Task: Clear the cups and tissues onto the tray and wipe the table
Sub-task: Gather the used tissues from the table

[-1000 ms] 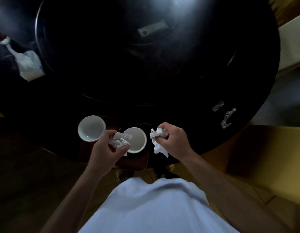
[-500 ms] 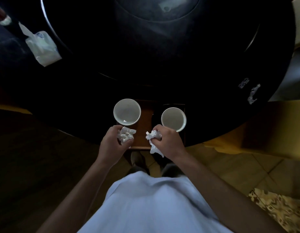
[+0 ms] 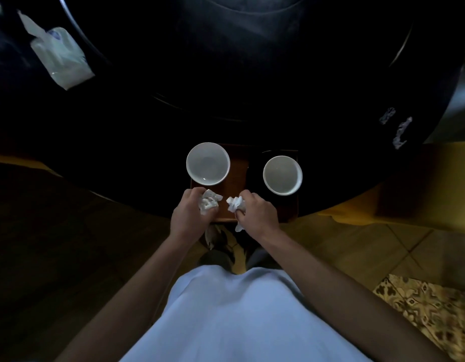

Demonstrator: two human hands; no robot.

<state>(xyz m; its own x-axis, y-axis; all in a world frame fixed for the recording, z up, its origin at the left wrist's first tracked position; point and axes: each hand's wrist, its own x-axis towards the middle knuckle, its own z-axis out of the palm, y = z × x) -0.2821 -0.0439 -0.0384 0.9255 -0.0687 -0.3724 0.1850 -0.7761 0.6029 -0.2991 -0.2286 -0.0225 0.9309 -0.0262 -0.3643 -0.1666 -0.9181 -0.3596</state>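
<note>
Left hand (image 3: 188,215): fingers curled round a crumpled tissue (image 3: 209,201), over tray's near edge.
Right hand (image 3: 256,215): fingers closed on second tissue (image 3: 236,204).
Cups (image 3: 207,163): both upright on tray (image 3: 232,178), beyond fingers.

Clear plastic tissue pack (image 3: 60,57) lies far left on dark surface. White flaky marks (image 3: 399,129) show at right edge. Yellow floor tiles (image 3: 361,244) below, w/ patterned rug (image 3: 432,312) at lower right; pale shirt (image 3: 239,317) fills foreground.
</note>
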